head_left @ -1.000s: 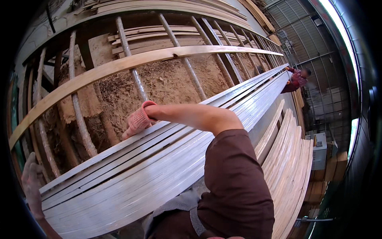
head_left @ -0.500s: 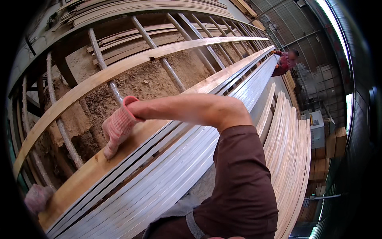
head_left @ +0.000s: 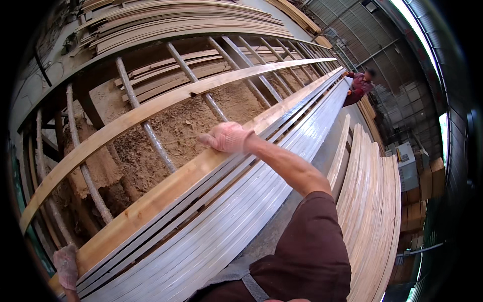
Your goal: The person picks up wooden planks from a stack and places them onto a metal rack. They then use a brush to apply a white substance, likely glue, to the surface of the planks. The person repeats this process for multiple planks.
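A long pale wooden board (head_left: pixel 156 194) runs from near left toward the far right, beside a row of grey-edged boards (head_left: pixel 226 211). My right hand (head_left: pixel 229 137), in a pinkish knit glove, is closed over the wooden board about midway along the visible length; some fingers are hidden behind it. At the lower left, my left hand (head_left: pixel 65 267), also gloved, grips the same board near its close end. Another separate board (head_left: pixel 166 100) lies across the metal rollers (head_left: pixel 157 146), left of my right hand.
A person (head_left: pixel 358 88) in dark red stands at the boards' far end. Stacked pale planks (head_left: pixel 370 211) are on the right. More planks (head_left: pixel 186 25) lie beyond the roller frame. Sawdust (head_left: pixel 176 128) covers the ground below the rollers. A grey box (head_left: pixel 407 168) is at the far right.
My right hand has moved farther along the wooden board, away from me and to the right. My left hand shows more fully at the lower left, slightly lower in view.
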A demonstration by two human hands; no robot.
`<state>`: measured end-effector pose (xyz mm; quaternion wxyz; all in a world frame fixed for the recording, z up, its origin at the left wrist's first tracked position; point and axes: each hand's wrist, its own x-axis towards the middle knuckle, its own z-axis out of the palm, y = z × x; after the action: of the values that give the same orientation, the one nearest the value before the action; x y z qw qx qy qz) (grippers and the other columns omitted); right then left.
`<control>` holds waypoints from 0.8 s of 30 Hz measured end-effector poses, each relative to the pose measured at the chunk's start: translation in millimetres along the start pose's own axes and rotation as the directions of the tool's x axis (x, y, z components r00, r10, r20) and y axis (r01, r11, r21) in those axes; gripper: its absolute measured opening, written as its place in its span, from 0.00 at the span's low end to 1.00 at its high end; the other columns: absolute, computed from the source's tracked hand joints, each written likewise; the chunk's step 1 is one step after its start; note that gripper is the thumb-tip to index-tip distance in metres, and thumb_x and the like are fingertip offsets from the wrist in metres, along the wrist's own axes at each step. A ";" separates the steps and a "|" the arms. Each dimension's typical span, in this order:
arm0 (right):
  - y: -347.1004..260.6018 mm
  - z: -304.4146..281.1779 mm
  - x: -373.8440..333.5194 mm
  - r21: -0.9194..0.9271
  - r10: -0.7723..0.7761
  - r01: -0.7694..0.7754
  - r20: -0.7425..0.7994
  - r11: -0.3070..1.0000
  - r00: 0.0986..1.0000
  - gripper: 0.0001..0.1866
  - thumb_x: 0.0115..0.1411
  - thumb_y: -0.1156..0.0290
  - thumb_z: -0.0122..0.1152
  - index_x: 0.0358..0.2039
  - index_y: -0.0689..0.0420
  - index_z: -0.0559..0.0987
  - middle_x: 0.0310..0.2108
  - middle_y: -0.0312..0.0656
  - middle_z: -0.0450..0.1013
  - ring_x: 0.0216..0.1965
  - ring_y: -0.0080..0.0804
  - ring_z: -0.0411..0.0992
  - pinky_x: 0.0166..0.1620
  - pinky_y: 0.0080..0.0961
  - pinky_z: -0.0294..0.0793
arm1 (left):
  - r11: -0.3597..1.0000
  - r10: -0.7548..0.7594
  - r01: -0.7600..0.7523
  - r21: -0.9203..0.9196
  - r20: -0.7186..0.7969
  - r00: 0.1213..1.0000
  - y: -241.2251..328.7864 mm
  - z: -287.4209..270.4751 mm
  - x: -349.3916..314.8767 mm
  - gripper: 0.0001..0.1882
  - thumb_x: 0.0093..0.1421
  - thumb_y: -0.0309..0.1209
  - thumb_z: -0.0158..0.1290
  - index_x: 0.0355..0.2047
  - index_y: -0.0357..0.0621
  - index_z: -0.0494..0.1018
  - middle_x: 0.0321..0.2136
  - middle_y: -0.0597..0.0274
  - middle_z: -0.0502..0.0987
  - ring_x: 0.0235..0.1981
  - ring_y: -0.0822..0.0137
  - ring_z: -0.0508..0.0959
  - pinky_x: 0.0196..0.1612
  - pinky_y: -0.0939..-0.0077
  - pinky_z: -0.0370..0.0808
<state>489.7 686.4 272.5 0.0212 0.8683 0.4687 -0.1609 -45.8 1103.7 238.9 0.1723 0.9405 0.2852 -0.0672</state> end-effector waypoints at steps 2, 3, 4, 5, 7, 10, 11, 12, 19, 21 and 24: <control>-9.8 -40.1 5.1 -0.017 0.106 -0.105 0.163 0.994 0.981 0.38 0.69 0.31 0.32 0.12 0.45 0.67 0.09 0.33 0.61 0.11 0.22 0.63 0.20 0.33 0.72 | 0.995 0.058 -0.037 0.094 -0.234 0.971 -28.4 21.7 -1.4 0.23 0.72 0.38 0.47 0.20 0.36 0.65 0.14 0.51 0.64 0.18 0.58 0.64 0.24 0.60 0.60; -13.4 -59.8 -0.2 -0.024 0.066 -0.065 0.046 0.998 0.997 0.37 0.71 0.34 0.33 0.12 0.44 0.69 0.10 0.32 0.64 0.12 0.23 0.67 0.20 0.35 0.73 | 0.997 0.005 -0.030 -0.073 -0.316 0.949 -41.0 25.7 3.2 0.24 0.72 0.39 0.47 0.20 0.37 0.64 0.14 0.56 0.62 0.19 0.63 0.62 0.24 0.61 0.59; -19.0 -79.7 -1.1 -0.031 0.100 -0.099 0.011 0.995 0.995 0.37 0.71 0.34 0.33 0.13 0.44 0.70 0.10 0.32 0.65 0.13 0.23 0.68 0.20 0.36 0.73 | 0.971 -0.055 -0.041 -0.234 -0.390 0.919 -47.6 25.4 10.2 0.26 0.73 0.41 0.46 0.19 0.38 0.63 0.14 0.62 0.59 0.19 0.68 0.60 0.24 0.63 0.58; -21.6 -96.3 -2.5 -0.033 0.144 -0.144 -0.022 0.989 0.989 0.37 0.70 0.34 0.34 0.13 0.44 0.72 0.10 0.33 0.65 0.13 0.23 0.69 0.21 0.37 0.73 | 0.925 -0.133 0.022 -0.380 -0.268 0.954 -36.8 7.8 17.3 0.26 0.73 0.41 0.46 0.19 0.39 0.61 0.16 0.68 0.57 0.21 0.73 0.59 0.23 0.66 0.57; -26.0 -113.7 6.0 -0.022 0.129 -0.129 -0.015 0.991 0.992 0.38 0.69 0.32 0.37 0.17 0.46 0.78 0.12 0.35 0.69 0.14 0.29 0.71 0.24 0.37 0.75 | 0.882 -0.186 0.095 -0.461 -0.157 0.970 -28.4 -17.8 23.4 0.27 0.73 0.42 0.47 0.18 0.40 0.61 0.16 0.72 0.55 0.23 0.78 0.58 0.23 0.68 0.56; -33.6 -104.7 8.7 0.013 0.154 -0.154 -0.021 0.988 0.988 0.39 0.68 0.33 0.37 0.26 0.52 0.85 0.25 0.48 0.78 0.30 0.47 0.78 0.40 0.43 0.77 | 0.934 -0.162 0.075 -0.349 -0.227 0.960 -39.9 -21.1 4.4 0.26 0.73 0.41 0.48 0.20 0.36 0.64 0.15 0.64 0.59 0.22 0.77 0.60 0.23 0.67 0.59; -34.4 -94.2 11.9 0.021 0.148 -0.148 -0.015 0.989 0.989 0.39 0.68 0.34 0.36 0.27 0.54 0.85 0.29 0.52 0.80 0.35 0.52 0.79 0.44 0.45 0.76 | 0.942 -0.166 0.077 -0.328 -0.253 0.953 -49.8 -8.1 -3.1 0.26 0.72 0.42 0.48 0.20 0.34 0.66 0.14 0.61 0.60 0.22 0.76 0.60 0.23 0.66 0.60; -37.3 -83.2 17.4 0.043 0.141 -0.141 0.010 0.989 0.990 0.38 0.68 0.35 0.37 0.28 0.53 0.86 0.31 0.51 0.81 0.38 0.50 0.80 0.47 0.43 0.76 | 0.947 -0.167 0.080 -0.311 -0.265 0.950 -51.3 2.6 -7.4 0.26 0.72 0.42 0.49 0.21 0.33 0.68 0.14 0.58 0.61 0.22 0.75 0.61 0.24 0.65 0.60; -33.8 -42.2 46.2 0.072 0.110 -0.110 -0.006 0.991 0.994 0.37 0.68 0.37 0.37 0.30 0.52 0.86 0.31 0.51 0.81 0.39 0.49 0.80 0.50 0.43 0.75 | 0.950 -0.138 -0.050 -0.309 -0.556 0.819 -29.4 28.4 -15.3 0.24 0.72 0.39 0.48 0.27 0.29 0.77 0.18 0.44 0.73 0.26 0.65 0.77 0.32 0.65 0.71; -35.9 -40.4 55.3 0.088 0.147 -0.150 0.036 0.985 0.988 0.37 0.68 0.36 0.37 0.29 0.54 0.86 0.28 0.51 0.80 0.37 0.50 0.80 0.47 0.42 0.76 | 0.936 -0.093 -0.157 -0.315 -0.651 0.753 -30.5 25.2 -12.4 0.25 0.72 0.40 0.48 0.26 0.29 0.75 0.17 0.45 0.71 0.25 0.66 0.75 0.31 0.65 0.69; -38.5 -39.5 68.7 0.148 0.125 -0.126 0.012 0.981 0.992 0.37 0.69 0.36 0.39 0.26 0.55 0.84 0.24 0.49 0.78 0.31 0.47 0.79 0.42 0.42 0.77 | 0.973 -0.129 0.051 -0.225 -0.352 0.927 -17.4 -19.3 0.6 0.27 0.73 0.41 0.48 0.22 0.29 0.70 0.16 0.46 0.65 0.22 0.67 0.66 0.28 0.62 0.64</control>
<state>503.3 770.8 293.8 -0.0326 0.8951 0.3997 -0.1950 -54.6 1124.5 251.8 0.2120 0.8987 0.3608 0.1313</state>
